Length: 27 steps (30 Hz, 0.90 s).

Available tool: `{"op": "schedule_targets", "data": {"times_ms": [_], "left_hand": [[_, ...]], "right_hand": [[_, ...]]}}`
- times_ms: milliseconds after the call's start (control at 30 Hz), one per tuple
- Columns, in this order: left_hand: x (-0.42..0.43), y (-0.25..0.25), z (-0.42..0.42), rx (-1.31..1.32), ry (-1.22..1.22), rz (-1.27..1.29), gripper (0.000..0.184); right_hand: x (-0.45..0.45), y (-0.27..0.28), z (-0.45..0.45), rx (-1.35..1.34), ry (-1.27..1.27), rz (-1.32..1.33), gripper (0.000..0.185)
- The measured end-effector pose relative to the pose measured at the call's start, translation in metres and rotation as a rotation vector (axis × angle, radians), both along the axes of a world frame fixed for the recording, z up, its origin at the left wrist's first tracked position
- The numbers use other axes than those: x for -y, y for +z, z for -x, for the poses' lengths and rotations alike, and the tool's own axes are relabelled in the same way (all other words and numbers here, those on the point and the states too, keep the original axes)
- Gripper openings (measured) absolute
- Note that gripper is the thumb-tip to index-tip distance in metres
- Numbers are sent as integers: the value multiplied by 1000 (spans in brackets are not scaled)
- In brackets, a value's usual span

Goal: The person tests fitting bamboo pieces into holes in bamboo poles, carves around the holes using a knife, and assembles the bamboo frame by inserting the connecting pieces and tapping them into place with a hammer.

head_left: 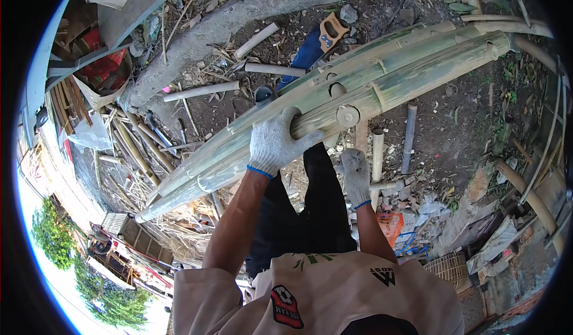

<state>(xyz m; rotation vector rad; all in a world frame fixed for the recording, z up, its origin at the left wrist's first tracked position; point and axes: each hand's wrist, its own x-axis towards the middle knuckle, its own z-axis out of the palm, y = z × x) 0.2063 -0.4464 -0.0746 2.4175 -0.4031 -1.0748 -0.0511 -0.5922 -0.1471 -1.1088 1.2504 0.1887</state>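
Long split green bamboo poles (239, 133) lie side by side, running diagonally across the view. My left hand (277, 139), in a white knit glove with a blue cuff, grips the near bamboo pole (418, 79), thumb and fingers round it. A round bamboo peg end (348, 115) sticks out of that pole, right of the hand. Lower and to the right, my right hand (357, 177), gloved likewise, hangs below the poles beside my leg. Its fingers point away and are foreshortened, so their grip is unclear.
A handsaw (332, 31) with a wooden handle lies behind the poles, its blade in a blue cover. Short bamboo pieces (203, 90) are scattered over the dirt. An orange plastic crate (390, 227) stands at the right. A curved concrete edge (197, 39) runs along the back.
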Motion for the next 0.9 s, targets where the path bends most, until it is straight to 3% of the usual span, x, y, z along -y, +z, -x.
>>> {"op": "schedule_targets", "data": {"times_ms": [233, 333, 567, 700, 767, 900], "left_hand": [[-70, 24, 28, 155, -1, -76, 93], [-118, 28, 31, 75, 32, -231, 95], [-192, 26, 42, 253, 65, -263, 100], [-221, 13, 35, 308, 91, -212, 95], [-224, 12, 26, 347, 75, -157, 93], [-223, 17, 24, 380, 86, -126, 91]], "right_hand": [[21, -11, 10, -112, 89, -35, 28], [28, -19, 21, -48, 242, 22, 31], [33, -45, 35, -78, 496, 35, 25], [11, -21, 20, -83, 852, 209, 25], [-18, 47, -34, -45, 994, 262, 31], [-69, 104, -91, 310, 1045, 381, 43]]}}
